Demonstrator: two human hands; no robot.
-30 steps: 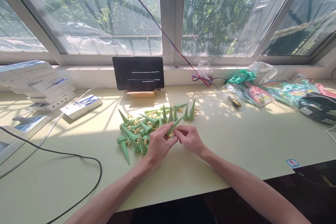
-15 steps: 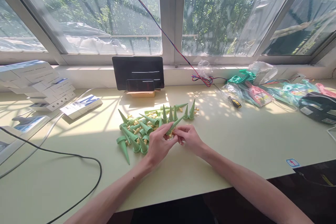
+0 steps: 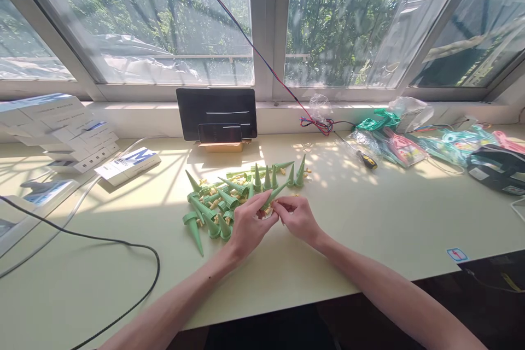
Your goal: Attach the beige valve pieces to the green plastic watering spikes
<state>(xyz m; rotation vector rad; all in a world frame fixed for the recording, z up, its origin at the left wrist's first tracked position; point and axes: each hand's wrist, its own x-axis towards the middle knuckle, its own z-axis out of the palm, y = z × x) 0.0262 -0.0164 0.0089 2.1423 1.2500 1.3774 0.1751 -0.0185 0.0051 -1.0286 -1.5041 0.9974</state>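
Observation:
My left hand is closed around the wide end of a green plant watering spike, whose tip points up and to the right. At that end, the fingertips of my right hand pinch a small yellow valve, mostly hidden by the fingers. Just left of and behind my hands lies a group of similar green spikes with yellow valves. Several lie on their sides, and others, such as one green spike, stand with tips up.
A dark tablet and a phone lean on a small stand at the back. White boxes are stacked at left, near a black cable. A screwdriver and bagged green and pink items lie at right on the table.
My right fingers have shifted and turned slightly at the spike's wide end. My left hand and the spike in it stay almost where they were.

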